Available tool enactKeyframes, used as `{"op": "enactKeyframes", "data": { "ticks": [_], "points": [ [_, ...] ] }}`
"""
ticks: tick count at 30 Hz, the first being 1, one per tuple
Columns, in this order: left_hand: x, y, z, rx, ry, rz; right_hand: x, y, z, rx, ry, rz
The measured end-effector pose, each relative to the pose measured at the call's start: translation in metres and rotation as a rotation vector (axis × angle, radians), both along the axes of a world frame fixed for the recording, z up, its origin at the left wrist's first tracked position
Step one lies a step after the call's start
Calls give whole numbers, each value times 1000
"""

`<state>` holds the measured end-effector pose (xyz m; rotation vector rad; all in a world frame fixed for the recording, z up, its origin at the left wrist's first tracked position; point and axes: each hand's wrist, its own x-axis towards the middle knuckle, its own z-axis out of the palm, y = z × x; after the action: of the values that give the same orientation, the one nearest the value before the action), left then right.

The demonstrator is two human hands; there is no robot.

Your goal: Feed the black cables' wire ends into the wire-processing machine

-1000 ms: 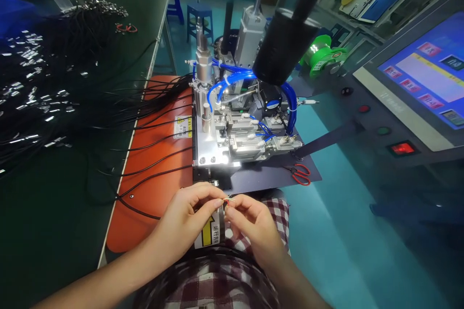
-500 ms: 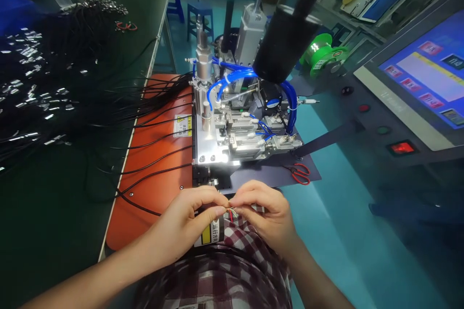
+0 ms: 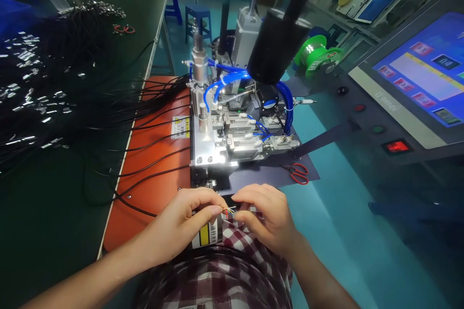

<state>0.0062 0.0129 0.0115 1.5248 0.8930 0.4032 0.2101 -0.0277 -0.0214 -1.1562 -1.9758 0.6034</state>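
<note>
Between thumb and forefinger, my left hand (image 3: 195, 219) pinches the end of a cable. Several thin coloured wires (image 3: 229, 211), red, yellow and white among them, fan out from its fingertips towards the right. Just beside these wires is my right hand (image 3: 268, 217), its thumb and forefinger parted with a gap between them. Whether its fingertips touch a wire is hard to see. Both hands are above my lap, at the near edge of a metal machine (image 3: 242, 130) with blue air tubes. A black cable (image 3: 141, 208) runs from the left towards my left hand.
An orange plate (image 3: 152, 154) carries several black cables leading into the machine. Red-handled scissors (image 3: 299, 174) lie on the grey base. A control screen (image 3: 424, 77) stands at the right. Bundled cables (image 3: 32, 91) cover the dark bench at the left. A black cylinder (image 3: 279, 48) hangs above the machine.
My right thumb and forefinger have come apart and drawn slightly away from the wires. The wire ends now show more, spread out. My left hand keeps its pinch.
</note>
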Motion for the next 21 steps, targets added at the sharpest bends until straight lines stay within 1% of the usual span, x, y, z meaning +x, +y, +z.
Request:
{"op": "enactKeyframes", "data": {
  "ticks": [4, 8, 12, 15, 21],
  "points": [
    [0, 2, -1, 11, 7, -11, 0, 2, -1, 71, -4, 5],
    [-1, 3, -2, 16, 11, -71, 0, 5, 3, 129, -75, 58],
    [-3, 2, -1, 13, 23, -96, 0, 6, 8, 144, -172, 95],
    [-3, 2, -1, 13, 25, -96, 2, 5, 8, 144, -194, 112],
    [-3, 2, -1, 43, 24, -93, 4, 5, 4, 186, -174, 65]
  ]
}}
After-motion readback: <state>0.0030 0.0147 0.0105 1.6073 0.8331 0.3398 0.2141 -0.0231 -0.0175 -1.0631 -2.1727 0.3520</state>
